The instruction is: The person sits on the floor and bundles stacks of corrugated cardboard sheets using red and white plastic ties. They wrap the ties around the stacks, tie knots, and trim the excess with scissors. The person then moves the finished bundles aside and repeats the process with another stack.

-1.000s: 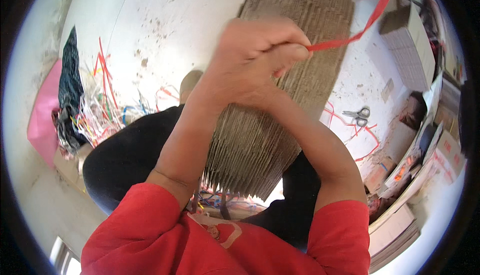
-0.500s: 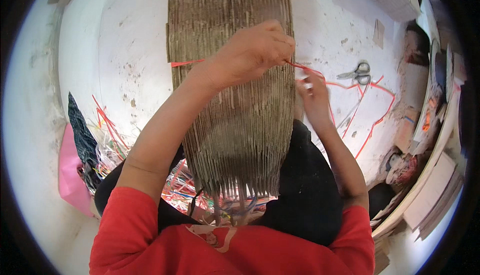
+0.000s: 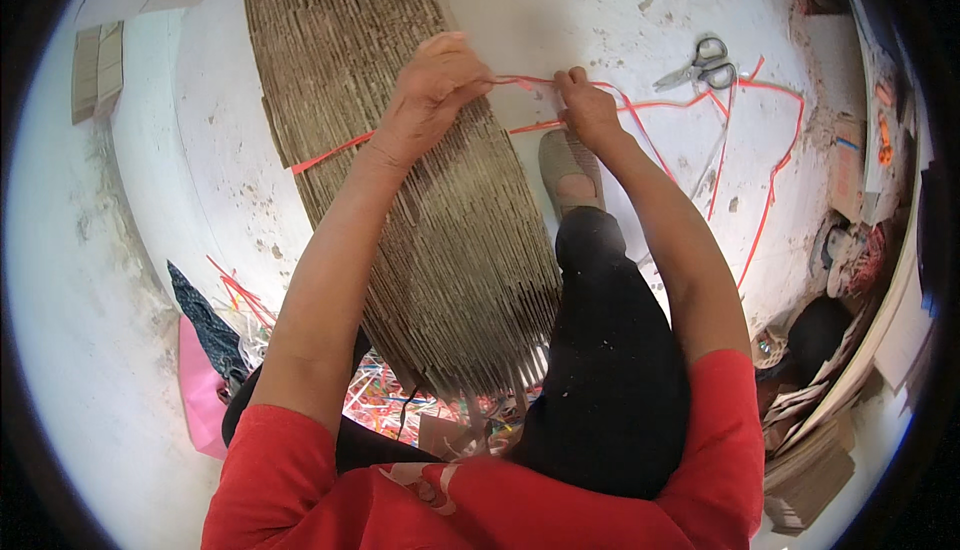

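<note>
Nearest the camera, the person's red sleeves and two forearms come up from the lower edge, with a dark-trousered leg stretched out on the right and one grey shoe (image 3: pixel 570 165) at its far end. Between the arms stands one thick stack of flattened cardboard (image 3: pixel 400 180), on edge on the white floor (image 3: pixel 200 180) and leaning away from the person; half a second ago it ran straight up the middle of the view, and it now slants toward the upper left.

On the stack's right edge the left hand (image 3: pixel 435 90) is closed on a red plastic strap (image 3: pixel 330 152), which runs from under the wrist across the cardboard to the left. It has dropped lower on the stack than before. The right hand (image 3: pixel 588 108) sits just beside it, to the right of the stack, fingers pinched on the same strap; earlier it was lower and further apart from the left. The two hands are now near each other with a short length of strap between them.

Beyond the right hand the strap loops loosely over the floor. One pair of scissors (image 3: pixel 697 63) lies there, touching the strap. At the lower left, a heap of coloured strap offcuts (image 3: pixel 240 300) lies beside one pink bag (image 3: pixel 200 390).
</note>
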Action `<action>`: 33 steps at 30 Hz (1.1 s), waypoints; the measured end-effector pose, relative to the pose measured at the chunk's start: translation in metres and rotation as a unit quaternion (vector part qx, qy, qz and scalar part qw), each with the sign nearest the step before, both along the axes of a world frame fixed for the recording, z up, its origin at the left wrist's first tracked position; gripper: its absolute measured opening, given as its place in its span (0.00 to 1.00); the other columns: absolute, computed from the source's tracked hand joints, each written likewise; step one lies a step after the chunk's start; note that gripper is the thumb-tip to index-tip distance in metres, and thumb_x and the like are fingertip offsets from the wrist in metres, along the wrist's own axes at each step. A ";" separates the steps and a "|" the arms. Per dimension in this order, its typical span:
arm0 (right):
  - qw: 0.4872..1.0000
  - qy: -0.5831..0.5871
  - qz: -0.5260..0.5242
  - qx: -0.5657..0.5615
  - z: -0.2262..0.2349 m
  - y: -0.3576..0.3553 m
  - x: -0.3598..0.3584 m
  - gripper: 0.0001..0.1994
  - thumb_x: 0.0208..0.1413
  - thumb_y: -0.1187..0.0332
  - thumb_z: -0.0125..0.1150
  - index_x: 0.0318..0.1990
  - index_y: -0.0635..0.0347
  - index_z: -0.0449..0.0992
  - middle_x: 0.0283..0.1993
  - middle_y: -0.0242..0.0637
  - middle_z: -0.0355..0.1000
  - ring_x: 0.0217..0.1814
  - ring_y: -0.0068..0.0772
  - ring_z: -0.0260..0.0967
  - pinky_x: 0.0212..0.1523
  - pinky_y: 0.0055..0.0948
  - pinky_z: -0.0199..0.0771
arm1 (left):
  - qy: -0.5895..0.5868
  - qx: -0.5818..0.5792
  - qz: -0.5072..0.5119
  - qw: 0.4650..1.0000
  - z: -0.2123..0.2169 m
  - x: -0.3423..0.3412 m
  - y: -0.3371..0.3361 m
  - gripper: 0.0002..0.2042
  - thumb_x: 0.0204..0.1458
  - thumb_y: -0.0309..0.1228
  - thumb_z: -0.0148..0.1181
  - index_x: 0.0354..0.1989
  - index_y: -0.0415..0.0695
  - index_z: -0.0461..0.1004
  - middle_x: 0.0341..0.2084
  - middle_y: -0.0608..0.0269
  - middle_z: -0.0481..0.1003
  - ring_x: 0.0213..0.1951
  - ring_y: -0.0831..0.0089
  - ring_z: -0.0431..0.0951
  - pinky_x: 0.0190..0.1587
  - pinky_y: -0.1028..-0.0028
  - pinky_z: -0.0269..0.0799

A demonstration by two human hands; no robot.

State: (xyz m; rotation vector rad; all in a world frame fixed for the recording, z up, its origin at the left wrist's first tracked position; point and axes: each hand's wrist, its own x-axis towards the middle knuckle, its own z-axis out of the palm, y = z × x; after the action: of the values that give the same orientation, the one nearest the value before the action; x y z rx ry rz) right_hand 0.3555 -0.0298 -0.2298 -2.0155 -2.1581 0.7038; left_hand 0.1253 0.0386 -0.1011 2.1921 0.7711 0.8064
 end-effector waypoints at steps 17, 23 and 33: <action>0.996 0.062 -0.047 -0.038 0.000 0.006 0.015 0.06 0.44 0.69 0.57 0.24 0.62 0.74 0.29 0.49 0.72 0.35 0.52 0.71 0.36 0.45 0.71 | 0.075 0.016 0.015 0.997 0.006 0.000 -0.001 0.07 0.41 0.25 0.63 0.31 0.40 0.75 0.26 0.64 0.74 0.38 0.65 0.73 0.56 0.63 0.62; 0.963 -0.083 0.156 0.203 0.140 0.038 -0.002 0.04 0.41 0.73 0.55 0.19 0.56 0.69 0.29 0.40 0.67 0.32 0.39 0.71 0.28 0.36 0.70 | 0.079 0.015 0.023 0.997 0.002 -0.003 0.000 0.09 0.41 0.23 0.63 0.33 0.41 0.75 0.31 0.62 0.75 0.39 0.64 0.73 0.56 0.62 0.62; 0.855 0.244 0.157 0.430 0.209 0.075 -0.044 0.09 0.45 0.70 0.58 0.36 0.55 0.74 0.31 0.37 0.72 0.32 0.33 0.70 0.28 0.30 0.70 | 0.004 -0.199 0.049 0.979 0.029 -0.001 -0.016 0.06 0.43 0.23 0.63 0.32 0.41 0.78 0.34 0.63 0.77 0.41 0.69 0.75 0.47 0.74 0.68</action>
State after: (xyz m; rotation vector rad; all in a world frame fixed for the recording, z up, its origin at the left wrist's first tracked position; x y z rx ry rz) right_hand 0.3117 0.0454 -0.0209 -0.9216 -1.9574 0.1528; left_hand 0.1243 0.0230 -0.0720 1.8131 0.9588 0.6269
